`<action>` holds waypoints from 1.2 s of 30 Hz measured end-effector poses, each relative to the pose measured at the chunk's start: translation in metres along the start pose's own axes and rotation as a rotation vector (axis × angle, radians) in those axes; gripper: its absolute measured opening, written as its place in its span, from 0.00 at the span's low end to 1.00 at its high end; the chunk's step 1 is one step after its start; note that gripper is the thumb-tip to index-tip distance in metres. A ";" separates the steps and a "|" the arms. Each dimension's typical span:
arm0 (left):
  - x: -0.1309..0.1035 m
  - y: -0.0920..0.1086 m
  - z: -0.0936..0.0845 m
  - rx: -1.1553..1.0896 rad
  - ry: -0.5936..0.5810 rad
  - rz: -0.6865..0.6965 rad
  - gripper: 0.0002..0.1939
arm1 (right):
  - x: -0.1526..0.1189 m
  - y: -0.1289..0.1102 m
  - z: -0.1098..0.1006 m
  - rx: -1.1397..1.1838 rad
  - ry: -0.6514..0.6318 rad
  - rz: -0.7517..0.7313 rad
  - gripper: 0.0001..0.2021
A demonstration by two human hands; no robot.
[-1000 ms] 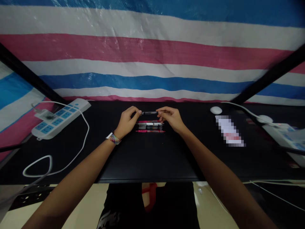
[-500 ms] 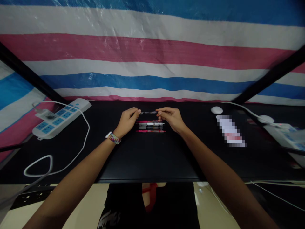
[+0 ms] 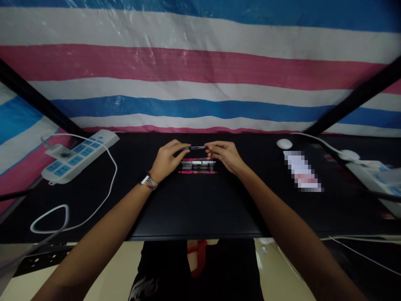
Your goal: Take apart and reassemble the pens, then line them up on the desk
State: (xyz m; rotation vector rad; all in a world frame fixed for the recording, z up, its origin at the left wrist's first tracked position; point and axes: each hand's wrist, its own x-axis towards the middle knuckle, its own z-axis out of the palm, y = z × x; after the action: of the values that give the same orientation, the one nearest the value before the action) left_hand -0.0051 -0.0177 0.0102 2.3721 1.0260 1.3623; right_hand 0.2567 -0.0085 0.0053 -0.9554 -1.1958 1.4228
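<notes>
A dark pen (image 3: 198, 147) lies crosswise between my two hands near the back of the black table. My right hand (image 3: 224, 154) pinches its right end between thumb and fingers. At the pen's left end is my left hand (image 3: 167, 159), its thumb and fingers now parted, with the fingertips by the pen's tip. Just nearer to me several pens lie side by side: a white and silver one (image 3: 198, 162), and a pink one (image 3: 198, 172) nearest the front.
On the left sits a white power strip (image 3: 79, 156) with a looping white cable (image 3: 112, 184). To the right are a white mouse (image 3: 284, 144), a blurred-out paper (image 3: 302, 171) and another power strip (image 3: 372, 175). A striped sheet (image 3: 200, 71) hangs behind the table.
The thumb of my left hand has come away from its fingers and from the pen's left end. My right hand has hardly moved.
</notes>
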 end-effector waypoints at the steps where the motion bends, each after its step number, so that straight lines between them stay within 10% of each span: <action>1: 0.000 0.000 -0.001 0.002 -0.010 0.004 0.11 | 0.000 0.000 0.000 -0.014 0.001 -0.010 0.16; 12: 0.000 -0.003 -0.002 -0.027 -0.122 -0.099 0.18 | 0.002 0.000 -0.003 -0.078 -0.008 -0.124 0.16; 36: 0.004 -0.013 0.003 -0.335 0.028 -0.434 0.23 | 0.010 0.010 -0.009 0.067 0.037 -0.065 0.20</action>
State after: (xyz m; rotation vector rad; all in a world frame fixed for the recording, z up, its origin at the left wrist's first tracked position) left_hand -0.0073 -0.0044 0.0048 1.7691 1.1327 1.2838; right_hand 0.2612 0.0030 -0.0057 -0.8854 -1.1356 1.3799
